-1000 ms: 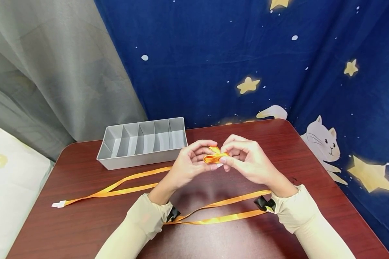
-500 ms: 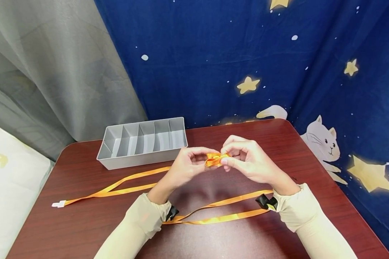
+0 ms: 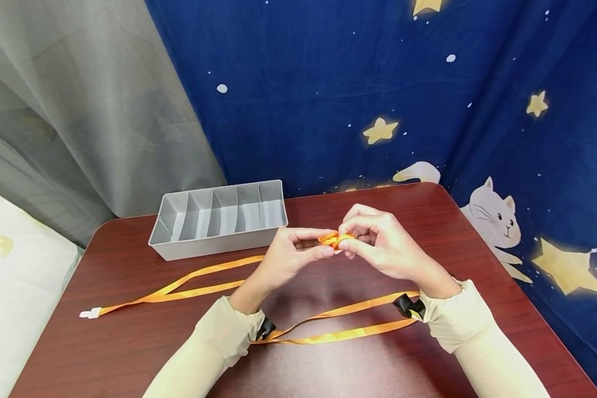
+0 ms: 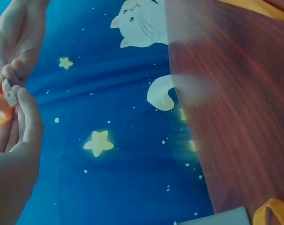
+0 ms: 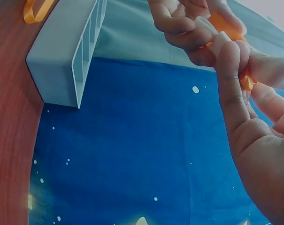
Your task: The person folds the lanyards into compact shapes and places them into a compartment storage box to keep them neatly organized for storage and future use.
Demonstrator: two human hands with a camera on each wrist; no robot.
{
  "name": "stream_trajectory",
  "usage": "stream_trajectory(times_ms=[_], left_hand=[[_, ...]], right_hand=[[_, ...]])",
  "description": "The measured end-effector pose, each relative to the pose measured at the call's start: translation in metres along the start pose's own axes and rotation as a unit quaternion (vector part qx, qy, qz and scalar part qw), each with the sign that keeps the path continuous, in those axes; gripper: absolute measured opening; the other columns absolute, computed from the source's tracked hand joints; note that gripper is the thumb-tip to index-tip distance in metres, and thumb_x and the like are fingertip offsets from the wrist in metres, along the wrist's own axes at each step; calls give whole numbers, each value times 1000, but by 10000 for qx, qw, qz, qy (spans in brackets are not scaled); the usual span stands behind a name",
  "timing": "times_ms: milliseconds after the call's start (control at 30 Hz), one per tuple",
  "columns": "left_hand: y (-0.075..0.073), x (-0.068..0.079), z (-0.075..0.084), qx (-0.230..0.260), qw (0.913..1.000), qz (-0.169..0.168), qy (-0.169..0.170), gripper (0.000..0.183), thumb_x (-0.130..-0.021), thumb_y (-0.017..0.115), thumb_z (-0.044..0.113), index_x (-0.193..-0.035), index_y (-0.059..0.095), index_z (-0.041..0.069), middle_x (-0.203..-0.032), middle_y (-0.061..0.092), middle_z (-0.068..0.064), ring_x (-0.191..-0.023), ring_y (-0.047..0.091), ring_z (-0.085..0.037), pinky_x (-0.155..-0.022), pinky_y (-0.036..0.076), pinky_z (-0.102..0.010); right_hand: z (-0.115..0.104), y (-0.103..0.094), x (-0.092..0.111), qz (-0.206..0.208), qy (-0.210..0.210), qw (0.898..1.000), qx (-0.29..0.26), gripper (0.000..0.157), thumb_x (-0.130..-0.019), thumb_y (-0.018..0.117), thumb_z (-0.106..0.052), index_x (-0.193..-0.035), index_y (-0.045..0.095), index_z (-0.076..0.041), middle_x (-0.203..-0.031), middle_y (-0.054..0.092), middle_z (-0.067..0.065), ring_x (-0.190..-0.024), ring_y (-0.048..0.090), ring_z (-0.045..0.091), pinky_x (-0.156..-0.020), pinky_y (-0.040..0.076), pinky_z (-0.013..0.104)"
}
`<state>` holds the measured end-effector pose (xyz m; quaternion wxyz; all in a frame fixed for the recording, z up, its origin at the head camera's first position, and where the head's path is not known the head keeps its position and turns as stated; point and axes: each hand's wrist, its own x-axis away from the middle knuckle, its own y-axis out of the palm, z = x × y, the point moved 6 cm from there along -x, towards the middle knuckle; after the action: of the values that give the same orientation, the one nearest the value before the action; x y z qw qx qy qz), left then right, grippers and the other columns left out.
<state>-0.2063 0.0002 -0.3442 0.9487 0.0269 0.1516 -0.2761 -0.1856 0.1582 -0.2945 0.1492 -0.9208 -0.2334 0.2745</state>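
Above the desk (image 3: 129, 354), the orange ribbon (image 3: 331, 240) is pinched between left hand (image 3: 292, 255) and right hand (image 3: 384, 249). The open loop seen earlier has been compressed into a tight bundle; rolling appears under way.

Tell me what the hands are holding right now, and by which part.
Both the left hand and right hand pinch the orange ribbon at its bunched, rolled-up end, raised above the table.

No readable text

The blue cloth (image 3: 328, 83) carries only printed stars and a cat; no words, numbers or brands show.
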Motion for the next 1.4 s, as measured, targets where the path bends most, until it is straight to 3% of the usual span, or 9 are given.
stream_trajectory(times_ms=[167, 267, 500, 633, 800, 1033, 1400], left_hand=[[6, -1, 1, -515, 9983, -269, 109, 29, -92, 68, 0, -120, 68, -5, -100, 74, -18, -85, 72, -24, -78, 59, -39], [8, -2, -1, -713, 9962, -507, -10, 23, -94, 66, 2, -115, 70, -6, -88, 74, -17, -78, 70, -26, -75, 59, -39], [9, -1, -10, -185, 9941, -822, -682, 18, -94, 65, -1, -109, 69, -10, -82, 71, -16, -71, 69, -15, -74, 59, -33], [7, 0, -9, -193, 9966, -623, -500, 16, -93, 66, -1, -106, 71, -9, -80, 72, -16, -72, 70, -17, -75, 59, -37], [2, 0, -6, -461, 9982, -285, -270, 13, -92, 69, 1, -102, 74, -7, -77, 72, -13, -72, 70, -26, -73, 59, -34], [-4, -2, -7, -633, 9975, -53, -312, 13, -90, 71, 2, -99, 74, -7, -78, 72, -19, -71, 70, -32, -68, 58, -28], [-28, -4, -17, -1005, 9927, 440, -507, 16, -89, 73, 5, -98, 73, -8, -78, 71, -21, -69, 69, -25, -66, 57, -24]], right_hand=[[-2, 1, -3, -99, -103, 9998, 128, 11, -87, 72, 5, -93, 70, -5, -92, 57, 6, -66, 64, 17, -58, 58, 32], [-3, 2, -3, -157, -140, 9994, 264, 8, -88, 73, 2, -91, 70, -5, -91, 58, 4, -66, 64, 16, -58, 57, 31], [-3, 4, -2, -298, -223, 9990, 245, 10, -88, 72, 1, -94, 71, -7, -92, 58, 3, -66, 64, 15, -58, 57, 30], [-2, 4, -1, -323, -73, 9994, -80, 18, -88, 71, 4, -101, 71, -8, -97, 60, 3, -70, 66, 18, -62, 59, 32], [4, 5, -2, -75, 83, 9997, -225, 21, -89, 68, 7, -107, 70, -4, -100, 65, 7, -69, 68, 21, -64, 59, 34], [11, 6, -6, 321, 744, 9967, -63, 25, -91, 68, 3, -116, 68, 2, -90, 70, 10, -65, 67, 26, -62, 59, 33], [32, 16, -19, 689, 1098, 9915, 120, 23, -92, 71, -6, -114, 71, 0, -96, 71, 10, -68, 69, 18, -65, 59, 33]])
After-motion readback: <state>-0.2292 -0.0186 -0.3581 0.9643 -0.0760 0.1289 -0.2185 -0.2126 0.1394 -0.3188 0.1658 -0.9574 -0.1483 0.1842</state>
